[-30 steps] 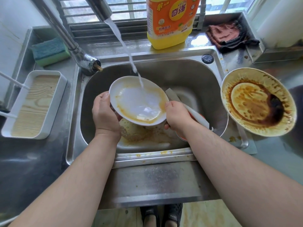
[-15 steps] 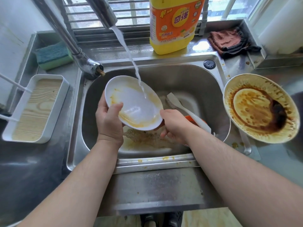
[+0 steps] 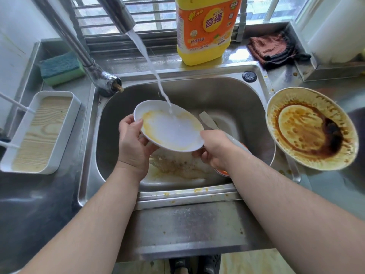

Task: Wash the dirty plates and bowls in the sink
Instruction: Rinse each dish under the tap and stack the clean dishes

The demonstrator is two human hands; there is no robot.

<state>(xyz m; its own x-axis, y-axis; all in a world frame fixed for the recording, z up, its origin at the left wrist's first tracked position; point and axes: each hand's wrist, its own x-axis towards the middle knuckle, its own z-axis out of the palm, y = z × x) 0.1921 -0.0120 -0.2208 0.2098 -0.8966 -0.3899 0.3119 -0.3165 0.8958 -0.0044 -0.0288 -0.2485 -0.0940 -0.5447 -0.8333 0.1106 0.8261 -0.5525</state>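
- The white plate (image 3: 169,127), streaked with yellow sauce, is held tilted over the middle of the sink (image 3: 233,91), above its basin floor.
- The left hand (image 3: 133,143) grips the plate's left rim, thumb on top, fingers curled underneath.
- The right hand (image 3: 214,149) holds the plate's right edge; its fingers curl under the rim.
- A stream of water (image 3: 152,70) from the tap (image 3: 118,14) lands on the far part of the plate.
- Right of the sink, on the worktop (image 3: 325,192), lies a brown-stained plate (image 3: 311,128), overhanging the sink's rim.
- Behind the sink stands a yellow detergent bottle (image 3: 206,30).
- A brush handle (image 3: 207,120) shows in the sink, behind the right hand.
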